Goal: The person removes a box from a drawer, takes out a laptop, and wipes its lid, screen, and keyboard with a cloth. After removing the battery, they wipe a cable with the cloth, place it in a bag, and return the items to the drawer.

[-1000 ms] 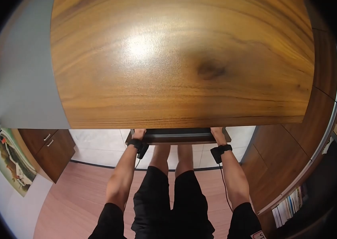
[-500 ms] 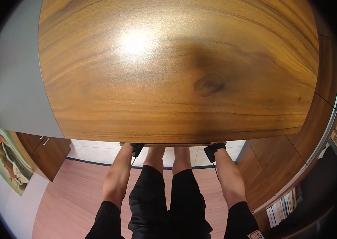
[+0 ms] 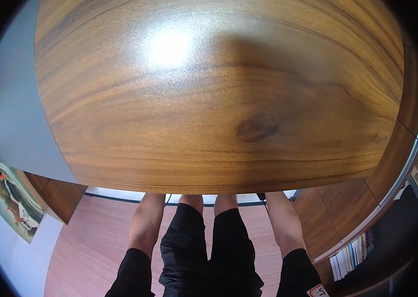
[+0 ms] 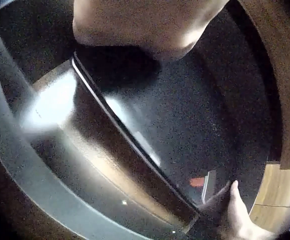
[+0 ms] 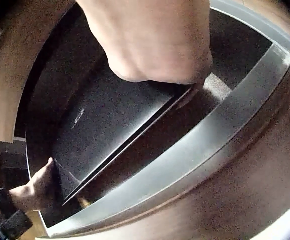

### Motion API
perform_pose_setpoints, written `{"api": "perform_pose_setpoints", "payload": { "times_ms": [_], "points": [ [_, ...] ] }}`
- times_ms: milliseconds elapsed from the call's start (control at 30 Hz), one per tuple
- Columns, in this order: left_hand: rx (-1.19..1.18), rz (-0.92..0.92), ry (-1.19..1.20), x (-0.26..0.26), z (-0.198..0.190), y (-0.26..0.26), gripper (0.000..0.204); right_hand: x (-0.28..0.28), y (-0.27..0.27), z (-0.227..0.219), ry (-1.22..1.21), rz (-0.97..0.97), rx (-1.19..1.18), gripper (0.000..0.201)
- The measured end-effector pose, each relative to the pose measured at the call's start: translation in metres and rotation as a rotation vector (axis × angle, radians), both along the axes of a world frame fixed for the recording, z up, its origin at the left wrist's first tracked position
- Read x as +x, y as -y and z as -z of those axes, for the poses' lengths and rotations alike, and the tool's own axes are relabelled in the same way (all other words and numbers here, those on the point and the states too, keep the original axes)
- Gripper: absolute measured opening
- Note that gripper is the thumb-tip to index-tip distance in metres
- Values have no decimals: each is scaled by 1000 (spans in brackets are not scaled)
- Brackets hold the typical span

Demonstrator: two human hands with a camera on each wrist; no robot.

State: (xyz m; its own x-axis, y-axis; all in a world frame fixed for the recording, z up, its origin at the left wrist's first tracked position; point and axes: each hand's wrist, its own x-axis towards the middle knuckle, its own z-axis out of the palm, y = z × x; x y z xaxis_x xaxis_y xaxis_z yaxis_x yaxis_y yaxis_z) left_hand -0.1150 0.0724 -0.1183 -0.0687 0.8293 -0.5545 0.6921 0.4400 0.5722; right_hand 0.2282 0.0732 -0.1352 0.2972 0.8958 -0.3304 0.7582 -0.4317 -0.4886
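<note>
A flat black slab (image 5: 100,125) with a thin shiny edge, shaped like a closed laptop, lies inside an open drawer with a grey rim (image 5: 185,145). My right hand (image 5: 152,42) grips one end of it, its fingertips curling under the edge in the right wrist view. At the opposite end my left hand (image 5: 35,187) holds the slab, thumb on top. The left wrist view shows the same black slab (image 4: 180,115) between both hands, tilted over the drawer's shiny floor. In the head view the tabletop hides both hands and the drawer.
A wood-grain tabletop (image 3: 209,109) spans the head view, its front edge just above my forearms. A grey panel (image 3: 11,109) adjoins it on the left. Wooden cabinets (image 3: 327,208) and a shelf of books (image 3: 352,255) stand to the right.
The tabletop's edge has come lower in the head view. Both hands, their wrist straps and the drawer front, visible earlier below that edge, have passed out of sight behind it.
</note>
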Motion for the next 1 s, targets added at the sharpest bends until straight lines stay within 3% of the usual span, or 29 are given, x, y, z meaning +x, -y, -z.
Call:
{"api": "perform_pose_setpoints", "payload": {
  "times_ms": [533,867,1000],
  "points": [
    [-66,107,15,-4,-28,8,27,-1,-6,1,-1,-54,-29,35],
    [-89,128,8,0,13,-13,26,-4,-11,2,4,-121,-40,35],
    [-79,25,-50,7,-17,7,26,-14,12,-13,26,-196,-65,35]
  ]
}}
